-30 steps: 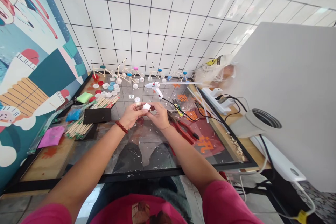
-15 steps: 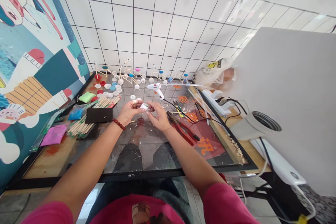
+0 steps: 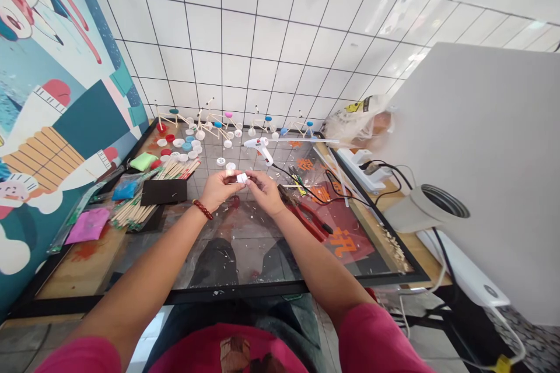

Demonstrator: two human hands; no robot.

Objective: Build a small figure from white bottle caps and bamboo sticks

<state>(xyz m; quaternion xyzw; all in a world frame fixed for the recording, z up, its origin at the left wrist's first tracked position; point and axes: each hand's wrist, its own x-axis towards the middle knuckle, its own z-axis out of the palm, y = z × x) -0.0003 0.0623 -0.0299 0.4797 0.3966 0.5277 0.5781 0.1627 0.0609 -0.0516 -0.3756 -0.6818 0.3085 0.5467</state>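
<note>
"Two hands, one small white piece [image 3: 242, 178]. Where is it, relative to the glue gun [image 3: 262, 148]?"

"On the near side of the glue gun and slightly left, apparently lifted off the worktop [image 3: 280, 287]. The left hand [image 3: 217, 189] pinches one side; the right hand [image 3: 265, 193] has thumb and fingertips closed on the other."

"How far along does it look?"

"Several stick models [image 3: 268, 119] stand beyond the glue gun, and I'd call those finished. Left of it, loose caps [image 3: 187, 146] and bundled sticks [image 3: 175, 169] lie unjoined, so I judge plenty is left to put together. The white piece isn't joined to any model."

"And what can't you make out?"

"What the white piece is: it's tiny and half covered by the hands. Nearer than the glue gun and to its right, I can't tell whether the right hand hides some of the pliers [image 3: 306, 221]. Beyond it on the right, the plastic bag [image 3: 356, 119] blurs its contents."
</note>
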